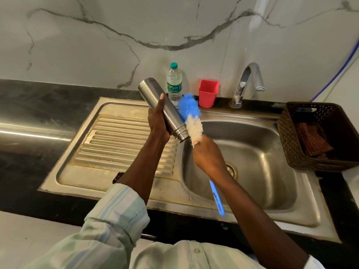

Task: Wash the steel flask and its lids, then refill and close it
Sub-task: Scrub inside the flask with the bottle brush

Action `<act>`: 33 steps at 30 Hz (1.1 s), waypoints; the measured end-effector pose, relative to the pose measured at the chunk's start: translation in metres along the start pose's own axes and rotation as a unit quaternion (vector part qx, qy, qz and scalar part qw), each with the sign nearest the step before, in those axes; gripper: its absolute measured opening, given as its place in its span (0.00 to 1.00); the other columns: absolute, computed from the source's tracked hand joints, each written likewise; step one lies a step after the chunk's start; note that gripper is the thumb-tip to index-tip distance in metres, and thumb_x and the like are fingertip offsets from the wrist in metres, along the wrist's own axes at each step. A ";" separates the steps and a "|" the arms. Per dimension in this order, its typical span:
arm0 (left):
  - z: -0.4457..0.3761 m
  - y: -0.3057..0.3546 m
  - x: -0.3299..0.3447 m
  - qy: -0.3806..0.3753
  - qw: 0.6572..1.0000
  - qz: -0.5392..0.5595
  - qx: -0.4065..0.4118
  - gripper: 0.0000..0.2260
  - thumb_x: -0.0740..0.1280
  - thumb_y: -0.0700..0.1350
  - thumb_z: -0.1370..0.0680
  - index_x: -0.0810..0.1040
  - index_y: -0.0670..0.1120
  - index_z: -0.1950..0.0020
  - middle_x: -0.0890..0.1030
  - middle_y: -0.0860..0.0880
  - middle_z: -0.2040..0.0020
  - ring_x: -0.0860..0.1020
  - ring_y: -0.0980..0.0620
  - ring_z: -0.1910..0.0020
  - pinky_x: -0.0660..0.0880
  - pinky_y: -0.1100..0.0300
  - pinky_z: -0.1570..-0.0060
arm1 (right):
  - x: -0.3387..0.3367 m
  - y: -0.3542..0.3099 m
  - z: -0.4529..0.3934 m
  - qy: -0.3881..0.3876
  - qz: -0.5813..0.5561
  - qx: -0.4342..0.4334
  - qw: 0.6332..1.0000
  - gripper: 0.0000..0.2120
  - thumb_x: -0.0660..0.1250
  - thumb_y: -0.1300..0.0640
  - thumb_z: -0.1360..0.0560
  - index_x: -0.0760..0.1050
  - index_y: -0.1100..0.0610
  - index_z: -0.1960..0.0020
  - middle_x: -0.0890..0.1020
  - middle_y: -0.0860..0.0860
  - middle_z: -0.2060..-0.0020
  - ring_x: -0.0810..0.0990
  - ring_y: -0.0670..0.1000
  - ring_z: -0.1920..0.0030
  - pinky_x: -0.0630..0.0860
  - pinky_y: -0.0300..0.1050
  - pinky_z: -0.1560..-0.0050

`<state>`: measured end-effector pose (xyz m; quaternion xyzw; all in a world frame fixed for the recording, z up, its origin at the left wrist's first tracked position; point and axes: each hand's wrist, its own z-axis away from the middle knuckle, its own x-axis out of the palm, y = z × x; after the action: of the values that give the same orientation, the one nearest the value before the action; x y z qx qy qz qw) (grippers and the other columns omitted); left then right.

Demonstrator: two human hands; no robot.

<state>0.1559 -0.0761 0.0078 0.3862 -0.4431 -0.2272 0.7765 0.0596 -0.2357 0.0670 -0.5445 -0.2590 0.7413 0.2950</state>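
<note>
My left hand [158,121] grips the steel flask [155,94] around its middle. The flask is lidless and tilted, its base up and away, its threaded mouth pointing down toward me over the sink's edge. My right hand [208,155] holds a bottle brush [191,115] by its blue handle. The brush's blue and white bristles lie outside the flask, along its right side next to the mouth. No flask lid shows in view.
The steel sink [258,191] has a ribbed drainboard [120,136] on the left. A chrome tap [247,84] stands at the back, with no water running. A plastic water bottle [174,84] and red cup [207,93] stand behind. A brown basket [287,133] sits right.
</note>
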 end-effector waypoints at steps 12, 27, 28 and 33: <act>0.004 0.000 0.001 0.064 0.998 0.010 0.012 0.36 0.81 0.51 0.36 0.72 0.40 0.33 0.83 0.39 0.48 0.85 0.43 0.56 0.83 0.49 0.56 | 0.002 -0.005 -0.007 -0.012 0.009 0.016 1.000 0.14 0.57 0.61 0.21 0.74 0.63 0.39 0.80 0.61 0.46 0.78 0.61 0.48 0.66 0.44 0.56; 0.004 0.006 0.005 0.032 0.998 -0.020 0.046 0.41 0.76 0.61 0.34 0.69 0.38 0.31 0.79 0.33 0.43 0.81 0.38 0.50 0.80 0.46 0.50 | -0.002 -0.005 -0.016 -0.056 -0.012 0.040 0.998 0.09 0.57 0.63 0.23 0.75 0.61 0.47 0.77 0.59 0.56 0.75 0.58 0.57 0.68 0.45 0.59; 0.003 0.009 0.006 0.034 0.998 -0.017 0.054 0.40 0.75 0.61 0.33 0.69 0.38 0.32 0.79 0.34 0.44 0.81 0.38 0.50 0.81 0.46 0.51 | -0.002 -0.004 -0.010 -0.050 -0.005 0.024 0.998 0.10 0.57 0.62 0.22 0.74 0.61 0.46 0.76 0.57 0.55 0.75 0.59 0.56 0.67 0.43 0.60; 0.000 0.010 0.010 0.073 0.995 -0.028 0.056 0.30 0.78 0.50 0.28 0.66 0.44 0.34 0.79 0.41 0.44 0.83 0.44 0.49 0.83 0.49 0.52 | -0.005 -0.003 0.006 -0.036 -0.010 -0.007 0.999 0.06 0.56 0.62 0.23 0.71 0.57 0.51 0.74 0.54 0.60 0.72 0.56 0.60 0.62 0.42 0.69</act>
<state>0.1612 -0.0773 0.0205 0.4573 -0.3859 -0.1951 0.7771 0.0556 -0.2373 0.0738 -0.5169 -0.2801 0.7554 0.2895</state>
